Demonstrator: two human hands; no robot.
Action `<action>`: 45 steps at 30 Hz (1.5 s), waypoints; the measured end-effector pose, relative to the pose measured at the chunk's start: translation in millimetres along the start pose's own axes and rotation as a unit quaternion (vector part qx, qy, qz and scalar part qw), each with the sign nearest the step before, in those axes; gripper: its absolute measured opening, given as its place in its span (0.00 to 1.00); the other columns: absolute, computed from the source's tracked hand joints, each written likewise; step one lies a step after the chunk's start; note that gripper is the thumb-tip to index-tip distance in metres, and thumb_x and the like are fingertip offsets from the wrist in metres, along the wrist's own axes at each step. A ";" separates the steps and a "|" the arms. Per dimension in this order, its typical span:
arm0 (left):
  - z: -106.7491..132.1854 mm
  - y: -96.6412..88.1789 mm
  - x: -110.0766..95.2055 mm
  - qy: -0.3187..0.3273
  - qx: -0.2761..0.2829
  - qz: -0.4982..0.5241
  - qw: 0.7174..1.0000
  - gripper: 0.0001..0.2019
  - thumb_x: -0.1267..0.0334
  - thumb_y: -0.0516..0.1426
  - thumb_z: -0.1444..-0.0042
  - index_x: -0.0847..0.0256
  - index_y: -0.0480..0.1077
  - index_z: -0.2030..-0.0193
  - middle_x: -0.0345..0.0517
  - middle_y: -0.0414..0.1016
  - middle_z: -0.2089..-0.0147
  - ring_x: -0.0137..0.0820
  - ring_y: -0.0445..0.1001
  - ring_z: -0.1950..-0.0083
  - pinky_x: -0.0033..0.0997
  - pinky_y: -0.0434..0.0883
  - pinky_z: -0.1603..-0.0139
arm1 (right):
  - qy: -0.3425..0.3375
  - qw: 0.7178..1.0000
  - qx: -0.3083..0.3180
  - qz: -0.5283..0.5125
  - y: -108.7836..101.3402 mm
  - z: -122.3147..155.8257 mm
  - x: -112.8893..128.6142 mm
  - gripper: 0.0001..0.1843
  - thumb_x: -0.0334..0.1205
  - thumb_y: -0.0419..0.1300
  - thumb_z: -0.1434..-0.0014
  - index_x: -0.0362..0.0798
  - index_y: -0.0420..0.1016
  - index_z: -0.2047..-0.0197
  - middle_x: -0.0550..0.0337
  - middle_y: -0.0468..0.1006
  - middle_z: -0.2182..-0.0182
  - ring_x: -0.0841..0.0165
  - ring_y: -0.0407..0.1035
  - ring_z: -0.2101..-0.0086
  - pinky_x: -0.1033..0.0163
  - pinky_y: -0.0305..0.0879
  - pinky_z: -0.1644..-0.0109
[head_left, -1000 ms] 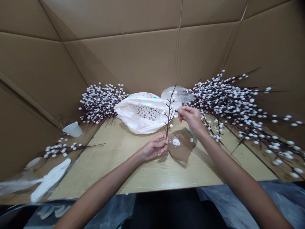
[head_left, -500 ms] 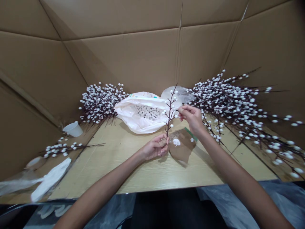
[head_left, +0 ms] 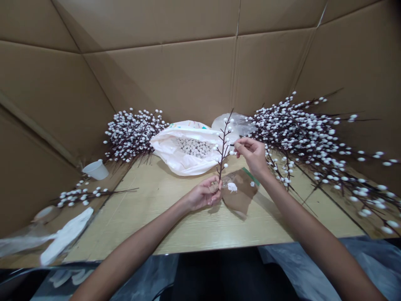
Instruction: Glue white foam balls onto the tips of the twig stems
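The left hand (head_left: 203, 194) has its grip closed, thumb and fingers pinching the bottom end of one thin dark twig (head_left: 223, 144), which it holds upright just above the table (head_left: 156, 221), near the middle. The right hand (head_left: 252, 154) is pinched too, thumb and forefinger closed on the tip of a side shoot partway up the twig. Whether a bead sits between those fingertips cannot be told. The twig carries roughly eight small white beads; the exact count is too fine to read.

Just beneath and between the hands lies one small clear packet (head_left: 239, 190) with a few white bits in it, flat on the table. Behind the twig sits one open white bag (head_left: 175, 156) full of loose beads, and behind that one crumpled clear bag (head_left: 241, 123).

Two big heaps of beaded branches flank the bags: the left heap (head_left: 133, 133) is compact, while the right heap (head_left: 313, 142) is larger and sprawls towards the near right edge. Well apart to the left lie one single beaded branch (head_left: 84, 194), one white cup (head_left: 95, 170) tipped on its side, and one white plastic piece (head_left: 65, 236) at the near edge. Cardboard walls (head_left: 188, 75) close the table in on three sides.
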State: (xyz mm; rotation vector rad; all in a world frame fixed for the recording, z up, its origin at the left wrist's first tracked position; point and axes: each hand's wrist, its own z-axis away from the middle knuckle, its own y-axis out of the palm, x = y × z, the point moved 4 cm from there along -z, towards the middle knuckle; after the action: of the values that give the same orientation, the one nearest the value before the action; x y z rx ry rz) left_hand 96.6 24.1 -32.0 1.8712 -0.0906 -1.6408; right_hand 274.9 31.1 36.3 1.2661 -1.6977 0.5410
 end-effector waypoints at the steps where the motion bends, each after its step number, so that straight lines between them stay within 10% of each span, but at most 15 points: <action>1: 0.0 0.3 -0.2 0.000 0.000 0.001 1.000 0.13 0.62 0.63 0.48 0.62 0.61 0.66 0.36 0.61 0.81 0.22 0.57 0.82 0.21 0.54 0.80 | -0.002 1.000 0.001 0.006 0.1 0.1 0.0 0.07 0.40 0.64 0.54 0.45 0.74 0.75 0.64 0.72 0.81 0.74 0.63 0.81 0.67 0.60 0.76; 10: -0.2 1.8 -1.6 0.006 -0.006 -0.005 1.000 0.14 0.60 0.63 0.48 0.63 0.61 0.66 0.35 0.62 0.82 0.21 0.58 0.83 0.19 0.55 0.80 | -0.006 1.000 -0.013 -0.004 -2.0 -0.1 -1.6 0.07 0.40 0.65 0.54 0.45 0.74 0.74 0.65 0.73 0.81 0.74 0.63 0.81 0.67 0.60 0.76; 24: -1.2 -8.6 -6.6 0.079 -0.167 -0.163 0.969 0.17 0.54 0.63 0.49 0.64 0.66 0.62 0.43 0.75 0.75 0.25 0.72 0.77 0.22 0.70 0.76 | 0.029 0.986 -0.158 -0.048 -22.1 -9.1 -15.4 0.07 0.38 0.65 0.58 0.44 0.74 0.75 0.65 0.72 0.81 0.75 0.62 0.82 0.69 0.59 0.78; 30: 7.5 -19.3 -13.7 0.189 -0.321 -0.358 0.856 0.12 0.57 0.57 0.42 0.66 0.70 0.59 0.42 0.73 0.76 0.26 0.72 0.77 0.22 0.71 0.76 | 0.027 0.980 -0.186 -0.068 -28.2 -11.9 -15.0 0.06 0.37 0.65 0.58 0.44 0.73 0.76 0.66 0.71 0.83 0.76 0.61 0.81 0.70 0.58 0.79; 36: 17.5 -20.0 -25.9 0.277 -0.330 -0.577 0.694 0.10 0.68 0.53 0.41 0.65 0.73 0.56 0.45 0.78 0.69 0.27 0.76 0.71 0.22 0.72 0.71 | 0.008 0.971 -0.219 -0.098 -34.8 -15.0 -4.5 0.07 0.37 0.65 0.59 0.44 0.73 0.75 0.66 0.71 0.82 0.76 0.62 0.81 0.70 0.58 0.79; 45: 18.2 -19.8 -29.6 0.305 -0.314 -0.683 0.584 0.09 0.70 0.53 0.41 0.65 0.75 0.59 0.47 0.80 0.67 0.28 0.76 0.72 0.23 0.71 0.70 | -0.208 0.943 -0.254 -0.047 -44.3 -8.5 39.7 0.08 0.39 0.65 0.50 0.44 0.76 0.68 0.63 0.74 0.76 0.74 0.67 0.77 0.66 0.65 0.72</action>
State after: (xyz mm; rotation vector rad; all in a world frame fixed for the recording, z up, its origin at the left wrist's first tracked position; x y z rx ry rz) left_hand 66.6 45.6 -16.6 1.6702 2.3957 -1.1887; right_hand 316.9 1.0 67.0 1.1129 -1.9402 -0.2403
